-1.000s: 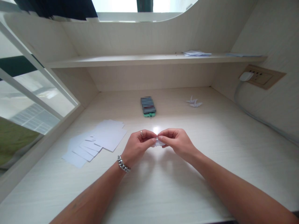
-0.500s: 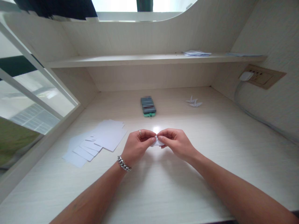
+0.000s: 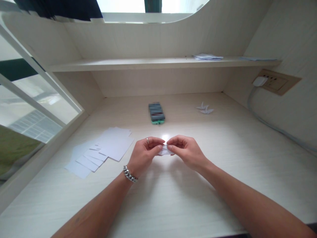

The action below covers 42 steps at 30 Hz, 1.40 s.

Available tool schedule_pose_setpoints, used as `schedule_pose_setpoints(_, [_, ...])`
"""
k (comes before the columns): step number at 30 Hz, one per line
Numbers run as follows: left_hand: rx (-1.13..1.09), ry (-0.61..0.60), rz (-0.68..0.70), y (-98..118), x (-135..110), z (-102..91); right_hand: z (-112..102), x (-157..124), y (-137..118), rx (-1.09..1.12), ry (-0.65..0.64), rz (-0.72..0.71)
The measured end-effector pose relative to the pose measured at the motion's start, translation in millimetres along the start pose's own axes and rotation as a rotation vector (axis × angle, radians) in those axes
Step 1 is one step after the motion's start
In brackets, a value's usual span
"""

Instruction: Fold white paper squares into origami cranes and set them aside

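White paper, a small folded slip (image 3: 165,151), sits between the left hand (image 3: 145,153) and the right hand (image 3: 187,150), above the desk (image 3: 160,208). Each hand pinches its own end between thumb and forefinger; the remaining fingers curl in, partly hidden. The slip's longer axis appears to run from side to side, so it lies to the right of the left hand and to the left of the right, neither clearly nearer. Loose sheets (image 3: 117,142) fan out beside the left hand; folded shapes (image 3: 205,109) lie farther back, rightward. No brand or writing can be read: the dark block (image 3: 156,112) is pixelated, and the sheets look blank.
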<state>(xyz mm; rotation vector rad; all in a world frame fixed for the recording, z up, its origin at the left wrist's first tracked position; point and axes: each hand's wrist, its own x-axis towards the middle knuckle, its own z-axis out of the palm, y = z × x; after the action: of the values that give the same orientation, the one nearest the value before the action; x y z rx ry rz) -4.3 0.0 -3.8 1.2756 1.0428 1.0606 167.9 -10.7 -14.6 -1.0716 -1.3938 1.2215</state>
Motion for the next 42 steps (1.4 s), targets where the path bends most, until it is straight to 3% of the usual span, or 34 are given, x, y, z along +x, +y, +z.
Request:
schedule_pose_setpoints(11, [0.087,-0.006,0.059,-0.8,0.7,1.0,-0.8,-0.5,2.8,-0.014,-0.021,-0.016])
schedule_pose_setpoints(20, [0.106,-0.069,0.055,-4.7,0.3,-1.1,-1.6,2.1,5.1,-0.012,0.047,-0.037])
schedule_pose_setpoints(28, [0.056,-0.087,0.029,-3.8,0.5,-0.3,-1.2,0.6,4.1,0.001,0.023,-0.044])
schedule_pose_setpoints(34, [0.114,-0.062,0.090,-1.7,1.3,0.9,-1.8,-0.6,5.4,-0.006,-0.006,-0.029])
schedule_pose_setpoints(42, [0.113,-0.012,0.106,-2.8,1.7,-1.9,-4.2,3.1,0.8,0.228,-0.043,0.147])
